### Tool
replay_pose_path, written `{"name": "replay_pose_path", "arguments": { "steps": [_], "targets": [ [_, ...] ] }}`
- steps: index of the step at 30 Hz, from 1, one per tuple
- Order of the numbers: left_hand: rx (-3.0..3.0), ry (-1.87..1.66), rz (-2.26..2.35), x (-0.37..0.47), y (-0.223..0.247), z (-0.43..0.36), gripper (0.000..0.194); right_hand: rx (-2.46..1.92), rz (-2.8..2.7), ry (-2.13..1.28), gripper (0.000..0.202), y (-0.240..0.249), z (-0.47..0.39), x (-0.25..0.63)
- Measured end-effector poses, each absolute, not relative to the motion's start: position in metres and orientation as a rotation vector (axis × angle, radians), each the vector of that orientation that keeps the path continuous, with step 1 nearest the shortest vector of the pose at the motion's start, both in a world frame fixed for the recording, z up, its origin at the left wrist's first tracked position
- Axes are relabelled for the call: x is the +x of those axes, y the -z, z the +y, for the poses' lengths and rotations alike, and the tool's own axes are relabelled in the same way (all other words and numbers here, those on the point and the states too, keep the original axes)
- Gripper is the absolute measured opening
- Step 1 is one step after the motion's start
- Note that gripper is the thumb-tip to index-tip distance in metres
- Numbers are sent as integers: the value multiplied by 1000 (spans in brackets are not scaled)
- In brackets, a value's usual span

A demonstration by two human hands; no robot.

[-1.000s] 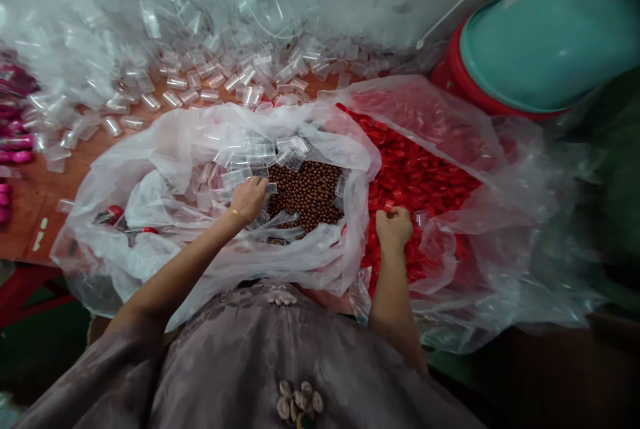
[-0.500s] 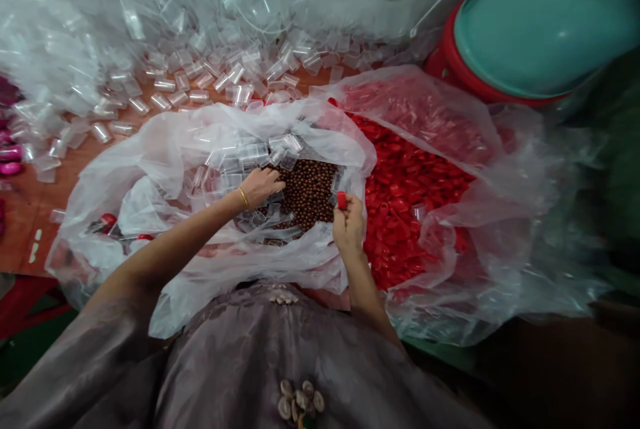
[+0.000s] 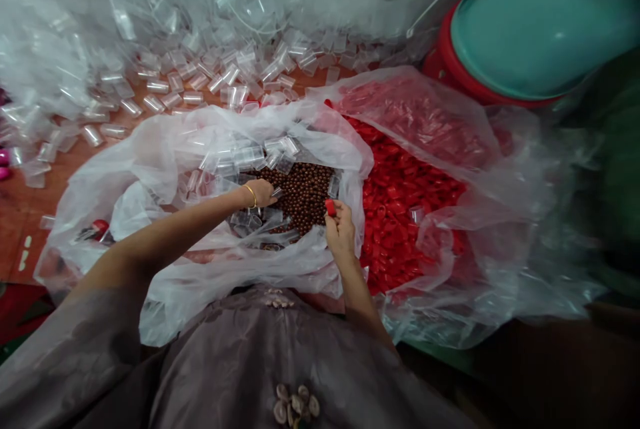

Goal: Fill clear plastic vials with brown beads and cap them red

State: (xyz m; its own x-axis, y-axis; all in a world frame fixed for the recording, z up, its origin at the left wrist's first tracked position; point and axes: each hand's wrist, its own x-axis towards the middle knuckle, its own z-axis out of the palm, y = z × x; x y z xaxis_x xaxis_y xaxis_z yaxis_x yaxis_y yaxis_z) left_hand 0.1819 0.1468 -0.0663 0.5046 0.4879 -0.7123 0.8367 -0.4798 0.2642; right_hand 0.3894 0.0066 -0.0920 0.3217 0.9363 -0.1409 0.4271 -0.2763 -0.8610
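My left hand (image 3: 262, 193), with a gold bracelet at its wrist, is closed on a small clear plastic cup (image 3: 277, 192) at the left edge of a heap of brown beads (image 3: 306, 190). My right hand (image 3: 340, 226) pinches a red cap (image 3: 330, 207) at the heap's right side. The beads lie in an opened translucent bag (image 3: 165, 139), with clear cups (image 3: 247, 157) beside them. Right of my right hand, many red caps (image 3: 395, 222) fill a second plastic bag (image 3: 500, 216).
Many clear cups (image 3: 155, 104) lie scattered and heaped along the back of the red-brown table (image 3: 65, 179). A teal tub (image 3: 530, 29) in a red one (image 3: 440, 56) stands at the back right. Magenta pieces (image 3: 4, 166) sit at the far left edge.
My left hand has drawn back slightly left and down, and a clear cup now shows at its fingertips. My right hand has shifted a little left and down with the red cap.
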Motion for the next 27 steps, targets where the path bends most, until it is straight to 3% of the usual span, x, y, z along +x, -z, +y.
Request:
{"name": "replay_pose_path", "arguments": {
  "steps": [8,12,20,27],
  "targets": [
    [1899,741,1177,212,77,162,40,-1830,-1162,-961,38,90,17,383],
    [2016,484,1299,221,90,155,43,-1814,-1028,-1075,35,86,24,381],
    [1889,-239,1208,211,99,129,28,-1646,-755,-1241,20,71,32,379],
    [1622,-604,941,202,83,99,38,-1516,-790,-1320,30,53,34,362]
  ]
}}
